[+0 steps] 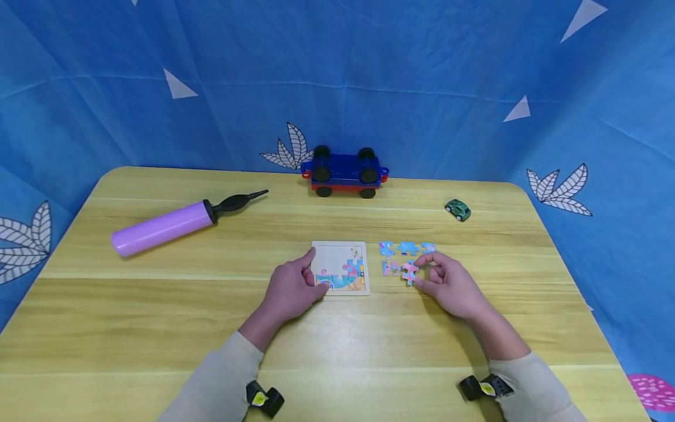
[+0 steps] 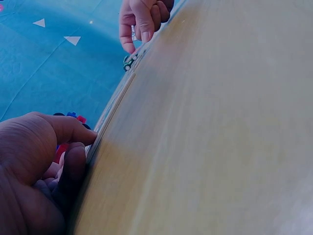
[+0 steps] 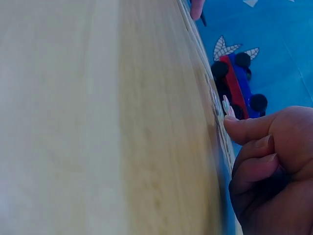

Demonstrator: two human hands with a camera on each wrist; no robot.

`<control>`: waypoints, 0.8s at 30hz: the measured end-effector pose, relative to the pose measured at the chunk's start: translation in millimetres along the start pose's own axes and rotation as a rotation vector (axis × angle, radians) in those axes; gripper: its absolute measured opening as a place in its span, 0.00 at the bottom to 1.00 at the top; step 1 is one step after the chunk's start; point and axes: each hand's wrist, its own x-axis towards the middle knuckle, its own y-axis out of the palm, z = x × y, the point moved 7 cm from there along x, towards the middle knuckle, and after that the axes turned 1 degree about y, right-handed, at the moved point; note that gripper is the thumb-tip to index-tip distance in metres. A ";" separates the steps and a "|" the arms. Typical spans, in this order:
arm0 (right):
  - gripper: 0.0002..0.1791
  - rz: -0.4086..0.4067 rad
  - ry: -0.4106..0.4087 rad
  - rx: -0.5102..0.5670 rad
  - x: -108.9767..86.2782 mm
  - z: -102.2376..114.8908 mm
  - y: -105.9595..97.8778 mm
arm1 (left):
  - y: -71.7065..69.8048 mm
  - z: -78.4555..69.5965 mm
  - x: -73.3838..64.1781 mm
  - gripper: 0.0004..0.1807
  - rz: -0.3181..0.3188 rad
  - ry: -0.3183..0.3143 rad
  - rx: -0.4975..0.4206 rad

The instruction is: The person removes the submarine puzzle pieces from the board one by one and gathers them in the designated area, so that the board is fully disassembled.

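In the head view a square puzzle board (image 1: 332,257) with a pale rim lies flat on the table, its lower and right parts filled with picture pieces. My left hand (image 1: 292,288) holds the board's left side, thumb at the lower edge and a finger at the upper left corner. To the right, my right hand (image 1: 448,285) pinches a pink and blue puzzle piece (image 1: 409,272) between thumb and forefinger. That piece stands tilted up in the right wrist view, at the fingertips. Several loose puzzle pieces (image 1: 408,248) lie beside the board, some partly behind the right fingers.
A purple hand pump (image 1: 163,228) with a black nozzle lies at the left. At the back edge a blue and red toy wagon (image 1: 345,171) rests on its side. A small green toy car (image 1: 457,210) stands at the back right. Blue patterned cloth (image 1: 401,70) hangs behind the table.
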 end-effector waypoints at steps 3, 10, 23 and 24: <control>0.13 0.002 0.000 -0.001 1.7 -0.5 -2.0 | -0.1 0.2 -0.1 0.46 0.001 0.001 -0.001; 0.14 0.004 -0.006 -0.021 6.7 -2.5 -4.0 | -0.6 -1.3 -0.6 0.46 0.001 0.006 -0.002; 0.14 0.023 0.046 -0.031 10.2 -6.1 -3.3 | -0.8 -1.9 -0.5 0.46 0.001 0.008 0.000; 0.14 0.023 0.051 -0.029 10.7 -6.9 -3.2 | -0.8 -1.8 -0.5 0.46 0.001 0.008 0.000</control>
